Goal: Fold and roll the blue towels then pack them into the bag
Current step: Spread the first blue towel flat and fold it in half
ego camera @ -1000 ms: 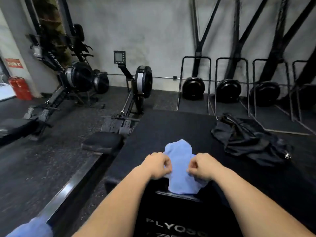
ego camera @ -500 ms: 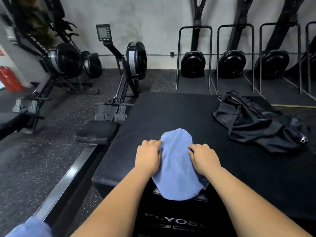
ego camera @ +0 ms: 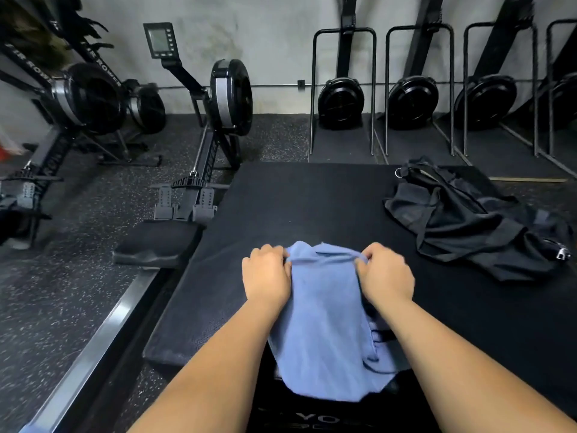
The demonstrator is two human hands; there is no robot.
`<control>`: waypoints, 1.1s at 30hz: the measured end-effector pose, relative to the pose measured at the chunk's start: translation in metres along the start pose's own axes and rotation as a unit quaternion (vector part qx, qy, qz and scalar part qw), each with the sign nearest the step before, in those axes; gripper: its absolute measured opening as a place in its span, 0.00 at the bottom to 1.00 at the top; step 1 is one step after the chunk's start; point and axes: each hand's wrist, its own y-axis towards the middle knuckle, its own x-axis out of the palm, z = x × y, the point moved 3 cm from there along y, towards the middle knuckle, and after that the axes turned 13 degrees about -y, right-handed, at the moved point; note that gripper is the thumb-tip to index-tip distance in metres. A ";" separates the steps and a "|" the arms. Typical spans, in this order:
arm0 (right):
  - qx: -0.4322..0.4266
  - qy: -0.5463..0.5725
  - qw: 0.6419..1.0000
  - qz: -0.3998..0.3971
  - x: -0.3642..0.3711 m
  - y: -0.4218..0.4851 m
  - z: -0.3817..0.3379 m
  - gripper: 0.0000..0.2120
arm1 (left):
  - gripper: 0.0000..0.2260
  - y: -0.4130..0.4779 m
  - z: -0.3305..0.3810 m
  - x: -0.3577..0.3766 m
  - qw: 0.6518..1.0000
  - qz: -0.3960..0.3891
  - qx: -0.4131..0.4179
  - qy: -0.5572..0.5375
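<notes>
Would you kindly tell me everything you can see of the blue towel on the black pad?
The blue towel is a soft, pale-blue cloth, rumpled and not yet rolled, lying lengthwise on the black pad with its near end draped over the pad's front edge. Its far edge is bunched between the left hand and right hand, each gripping a far corner. A hem shows along its right side. It lies apart from the black bag to the right.

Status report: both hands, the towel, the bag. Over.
Left hand and right hand pinch far edge of blue towel. It lies on mat, not rolled. Bag apart at right, nothing between.
</notes>
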 end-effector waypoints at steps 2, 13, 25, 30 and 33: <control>0.030 0.032 0.993 0.108 -0.015 0.008 0.002 0.05 | 0.05 0.007 0.003 -0.011 0.993 0.105 0.035 -0.033; -0.268 -0.177 0.947 -0.006 0.029 -0.016 0.000 0.14 | 0.12 -0.041 0.015 0.026 0.961 -0.083 0.254 0.071; 0.053 -0.028 0.998 -0.005 0.023 0.001 0.012 0.18 | 0.38 -0.039 0.012 0.035 0.968 -0.209 0.130 0.048; 0.006 -0.017 0.996 -0.090 0.026 0.022 0.013 0.13 | 0.32 -0.046 0.005 0.048 0.956 -0.238 0.151 0.083; -0.028 0.082 0.996 -0.026 0.012 0.035 0.004 0.15 | 0.33 -0.046 0.006 0.048 0.958 -0.218 0.158 0.098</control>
